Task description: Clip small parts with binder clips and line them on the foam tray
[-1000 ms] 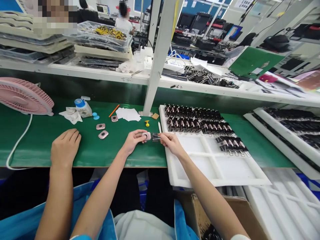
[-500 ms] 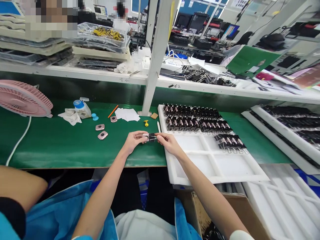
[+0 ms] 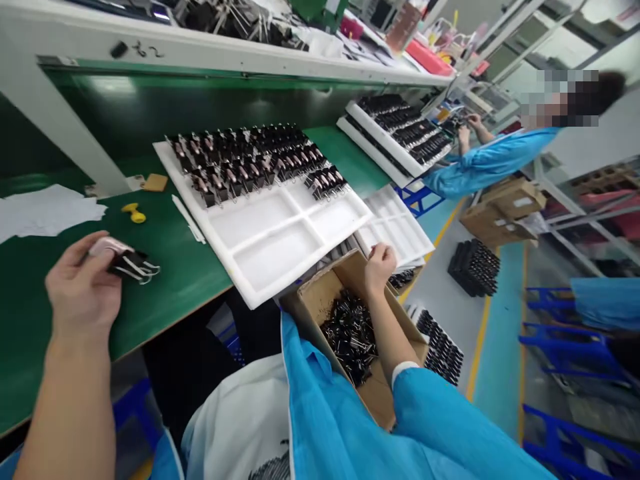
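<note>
At the left, my left hand [image 3: 87, 280] grips a pink watch case [image 3: 107, 247] that has a black binder clip [image 3: 134, 264] clamped on it. My right hand [image 3: 380, 263] is over the far rim of a cardboard box [image 3: 320, 293], with its fingers curled; what they hold, if anything, is too small to name. Black binder clips [image 3: 353, 333] lie heaped inside the box. Between my hands stands a white foam tray [image 3: 265, 257] with rows of clipped pink pieces [image 3: 240, 170] in its far compartments.
A yellow stamp-like piece [image 3: 134, 213], a tan block [image 3: 155, 183] and white paper [image 3: 47, 212] lie on the green table. Stacked trays [image 3: 375, 137] stand farther right, near a person in blue [image 3: 500, 160]. A shelf beam [image 3: 210, 57] runs above.
The view has swung right. My right hand has let go of the clipped watch case and moved over to the box. My left hand still holds the case.
</note>
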`<state>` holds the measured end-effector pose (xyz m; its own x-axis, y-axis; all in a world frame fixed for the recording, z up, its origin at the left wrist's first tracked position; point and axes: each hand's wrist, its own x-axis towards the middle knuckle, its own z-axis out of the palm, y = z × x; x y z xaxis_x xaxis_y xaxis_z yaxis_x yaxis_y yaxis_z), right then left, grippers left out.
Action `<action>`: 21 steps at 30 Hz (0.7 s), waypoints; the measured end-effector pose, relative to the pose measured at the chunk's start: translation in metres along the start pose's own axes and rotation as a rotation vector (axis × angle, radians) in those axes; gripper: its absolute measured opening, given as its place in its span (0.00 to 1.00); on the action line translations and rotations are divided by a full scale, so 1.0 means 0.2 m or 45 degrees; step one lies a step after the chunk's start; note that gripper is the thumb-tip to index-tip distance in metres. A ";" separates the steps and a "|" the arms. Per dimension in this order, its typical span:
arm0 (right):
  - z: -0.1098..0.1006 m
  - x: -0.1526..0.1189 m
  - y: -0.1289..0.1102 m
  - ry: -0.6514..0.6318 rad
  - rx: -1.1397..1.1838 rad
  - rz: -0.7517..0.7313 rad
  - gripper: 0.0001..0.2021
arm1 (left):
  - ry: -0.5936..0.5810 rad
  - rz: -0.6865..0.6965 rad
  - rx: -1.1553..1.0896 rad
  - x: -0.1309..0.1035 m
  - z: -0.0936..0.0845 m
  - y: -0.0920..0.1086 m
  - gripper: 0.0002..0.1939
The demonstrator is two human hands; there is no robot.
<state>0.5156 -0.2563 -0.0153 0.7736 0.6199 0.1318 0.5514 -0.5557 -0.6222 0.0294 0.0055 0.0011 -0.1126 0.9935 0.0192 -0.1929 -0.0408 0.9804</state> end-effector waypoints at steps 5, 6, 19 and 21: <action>0.16 -0.24 0.54 -0.523 -0.569 0.203 0.08 | -0.051 0.093 0.082 -0.04 0.04 0.03 0.22; 0.21 -0.28 0.59 -0.627 -0.651 0.194 0.07 | -0.069 0.106 0.106 -0.05 0.05 0.04 0.21; 0.53 -0.31 0.74 -1.283 -1.162 0.139 0.16 | -0.046 0.130 0.217 -0.08 0.07 0.05 0.19; 0.55 -0.29 0.72 -1.279 -1.159 0.180 0.16 | -0.039 0.127 0.203 -0.08 0.07 0.05 0.20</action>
<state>0.5160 -0.3105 -0.1972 0.4967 0.4426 -0.7466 0.7983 -0.5706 0.1928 0.0433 -0.0089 0.0125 -0.0933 0.9882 0.1213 -0.0247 -0.1241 0.9920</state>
